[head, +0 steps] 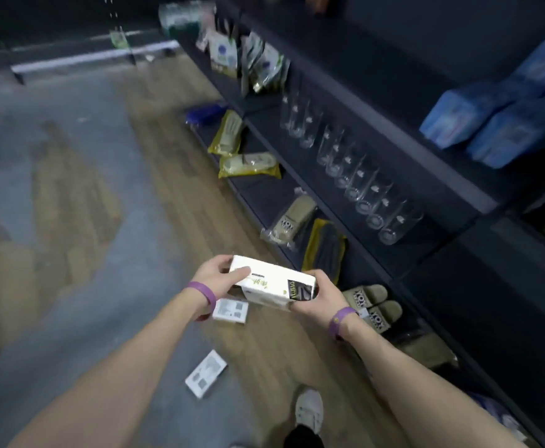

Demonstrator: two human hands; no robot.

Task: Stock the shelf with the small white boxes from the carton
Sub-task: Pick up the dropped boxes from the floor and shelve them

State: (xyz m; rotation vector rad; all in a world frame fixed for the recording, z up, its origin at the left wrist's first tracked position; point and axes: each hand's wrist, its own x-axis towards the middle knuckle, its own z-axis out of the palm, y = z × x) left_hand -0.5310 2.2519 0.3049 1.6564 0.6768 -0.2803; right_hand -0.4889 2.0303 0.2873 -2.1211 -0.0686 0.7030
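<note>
At seven o'clock, a flat white box (pixel 206 373) loose on worn wood-grain floor; just above, another (pixel 230 311) partly hidden behind the left wrist. Dead centre, left hand (pixel 214 279) and right hand (pixel 318 297) clamped on opposite ends of a smooth white carton (pixel 272 281), print blurred. At two o'clock, clear glasses (pixel 355 171) rowed on a dark shelf (pixel 394 134); packaged slippers (pixel 248 164) below.
</note>
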